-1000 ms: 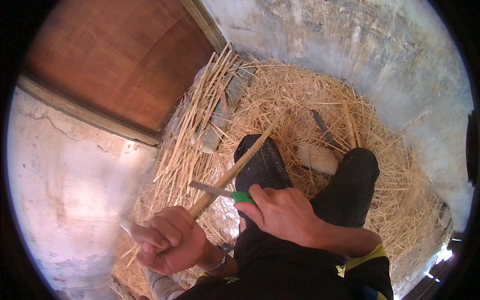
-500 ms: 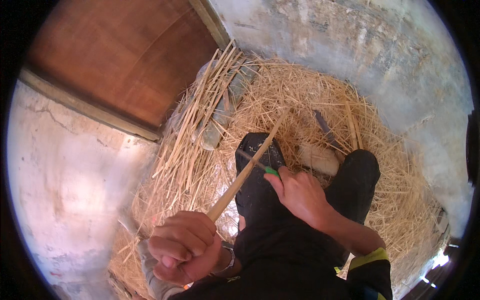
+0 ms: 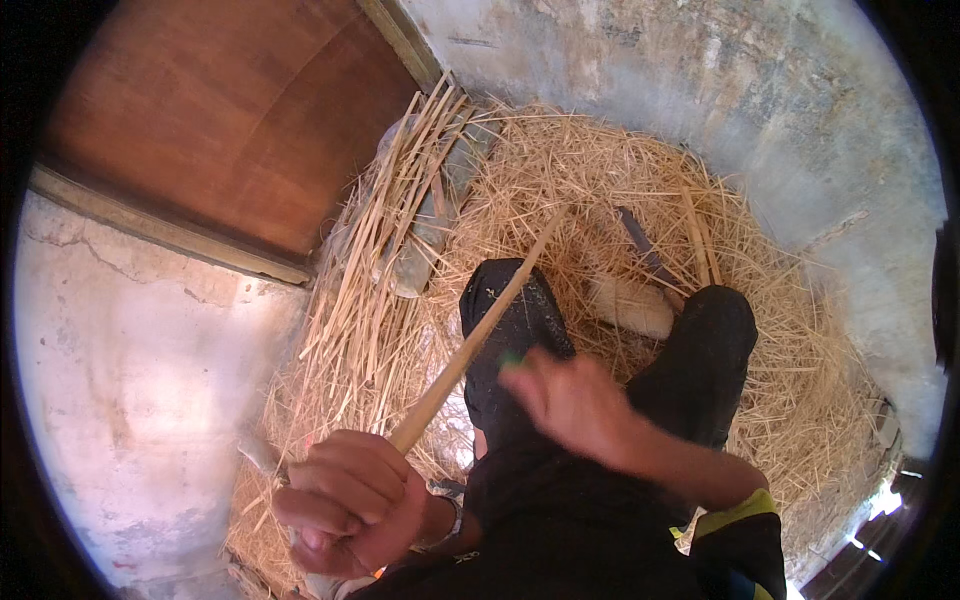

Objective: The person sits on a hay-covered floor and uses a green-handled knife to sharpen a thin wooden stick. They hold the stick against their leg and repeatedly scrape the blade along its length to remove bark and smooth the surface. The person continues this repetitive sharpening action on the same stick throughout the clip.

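Observation:
My left hand [image 3: 350, 500] is closed around the thick end of a long pale wooden stick [image 3: 465, 355]. The stick slants up and away to the right, passes over my left knee and tapers to a narrow tip. Smeared by motion, my right hand [image 3: 580, 400] is closed on the green handle [image 3: 512, 358] of a knife, over my lap to the right of the stick. The blade is too blurred to make out.
Shavings [image 3: 620, 165] cover the ground around my knees. Many split sticks [image 3: 400, 230] lie piled at the left, by a brown door panel [image 3: 220, 110]. A dark blade-like tool [image 3: 640, 240] lies by a pale block [image 3: 632, 306]. Stained walls [image 3: 680, 80] close in both sides.
My right hand has drawn the knife back toward me and slightly left, off the stick it lay across. My left hand and the stick have shifted slightly left and down.

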A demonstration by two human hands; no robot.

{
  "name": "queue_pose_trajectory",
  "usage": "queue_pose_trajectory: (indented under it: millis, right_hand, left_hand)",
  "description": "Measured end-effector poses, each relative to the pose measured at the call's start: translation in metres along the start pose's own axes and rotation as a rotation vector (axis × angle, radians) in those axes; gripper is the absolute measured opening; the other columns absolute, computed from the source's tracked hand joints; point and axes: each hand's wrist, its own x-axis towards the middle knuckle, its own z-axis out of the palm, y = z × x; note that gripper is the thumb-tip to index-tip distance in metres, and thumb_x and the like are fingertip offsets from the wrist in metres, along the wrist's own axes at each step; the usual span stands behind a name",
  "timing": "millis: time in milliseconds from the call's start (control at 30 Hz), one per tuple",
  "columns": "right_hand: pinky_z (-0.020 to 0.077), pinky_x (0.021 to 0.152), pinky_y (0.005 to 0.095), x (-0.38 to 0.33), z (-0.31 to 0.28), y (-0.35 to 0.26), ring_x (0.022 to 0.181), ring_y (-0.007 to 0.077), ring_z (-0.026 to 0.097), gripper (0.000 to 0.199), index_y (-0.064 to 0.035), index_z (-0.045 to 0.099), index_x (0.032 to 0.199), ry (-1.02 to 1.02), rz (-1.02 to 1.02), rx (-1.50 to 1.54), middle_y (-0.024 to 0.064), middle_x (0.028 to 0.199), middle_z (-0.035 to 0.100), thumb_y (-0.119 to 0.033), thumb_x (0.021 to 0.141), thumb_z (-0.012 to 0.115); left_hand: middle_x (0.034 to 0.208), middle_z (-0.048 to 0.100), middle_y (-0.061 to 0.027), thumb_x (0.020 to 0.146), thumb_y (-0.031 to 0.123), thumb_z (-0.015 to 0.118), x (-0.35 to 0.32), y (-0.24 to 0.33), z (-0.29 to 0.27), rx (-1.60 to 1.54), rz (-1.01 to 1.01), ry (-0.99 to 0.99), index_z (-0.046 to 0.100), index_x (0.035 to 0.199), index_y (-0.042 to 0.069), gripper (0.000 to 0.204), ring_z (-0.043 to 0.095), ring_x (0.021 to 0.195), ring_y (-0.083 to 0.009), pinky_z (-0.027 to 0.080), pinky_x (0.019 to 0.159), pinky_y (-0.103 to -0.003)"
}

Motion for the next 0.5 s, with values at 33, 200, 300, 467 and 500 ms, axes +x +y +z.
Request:
queue_pose_trajectory:
  millis: [33, 200, 300, 467, 500]
  right_hand:
    - [0.0501, 0.049, 0.0482, 0.013, 0.008, 0.021, 0.054, 0.0404, 0.06, 0.04, -0.0011, 0.06, 0.087, 0.031, 0.224, -0.028, 0.0214, 0.06, 0.06, -0.039, 0.095, 0.052]
    - [0.0501, 0.049, 0.0489, 0.001, -0.007, -0.001, 0.054, 0.0415, 0.061, 0.049, 0.0004, 0.06, 0.08, 0.015, 0.022, 0.138, 0.0226, 0.056, 0.058, -0.043, 0.097, 0.046]
    - [0.0493, 0.05, 0.0491, 0.016, 0.01, 0.028, 0.056, 0.0419, 0.061, 0.045, -0.0003, 0.06, 0.08, 0.095, 0.14, 0.043, 0.0223, 0.056, 0.058, -0.041, 0.096, 0.049]
    - [0.0488, 0.053, 0.0504, 0.009, -0.005, 0.007, 0.059, 0.0432, 0.06, 0.038, -0.0007, 0.058, 0.088, -0.01, -0.032, 0.191, 0.0224, 0.06, 0.059, -0.038, 0.094, 0.054]
    - [0.0493, 0.052, 0.0506, 0.005, -0.01, -0.003, 0.059, 0.0434, 0.06, 0.037, -0.0007, 0.059, 0.088, -0.071, -0.036, 0.249, 0.0232, 0.061, 0.059, -0.037, 0.094, 0.054]
  left_hand:
    - [0.045, 0.033, 0.0011, 0.09, 0.025, 0.043, -0.001, 0.0, 0.0, 0.026, -0.003, -0.002, 0.033, 0.066, 0.015, 0.028, 0.025, 0.035, -0.0075, 0.023, 0.036, -0.025]
    - [0.044, 0.032, 0.001, 0.091, 0.027, 0.041, -0.001, -0.001, -0.004, 0.04, 0.019, -0.065, 0.032, 0.066, 0.014, 0.029, 0.026, 0.034, -0.0088, 0.025, 0.036, -0.025]
    - [0.041, 0.032, 0.0007, 0.09, 0.028, 0.039, 0.0, -0.001, -0.004, 0.052, 0.024, -0.071, 0.033, 0.065, 0.015, 0.03, 0.026, 0.033, -0.01, 0.028, 0.036, -0.026]
    - [0.041, 0.032, 0.0006, 0.09, 0.026, 0.039, -0.009, 0.001, -0.003, 0.127, 0.077, 0.009, 0.033, 0.064, 0.015, 0.029, 0.025, 0.032, -0.0096, 0.028, 0.036, -0.026]
    - [0.041, 0.031, 0.0007, 0.089, 0.026, 0.039, -0.009, 0.002, -0.003, 0.117, 0.054, -0.004, 0.033, 0.064, 0.014, 0.028, 0.024, 0.032, -0.0095, 0.028, 0.036, -0.026]
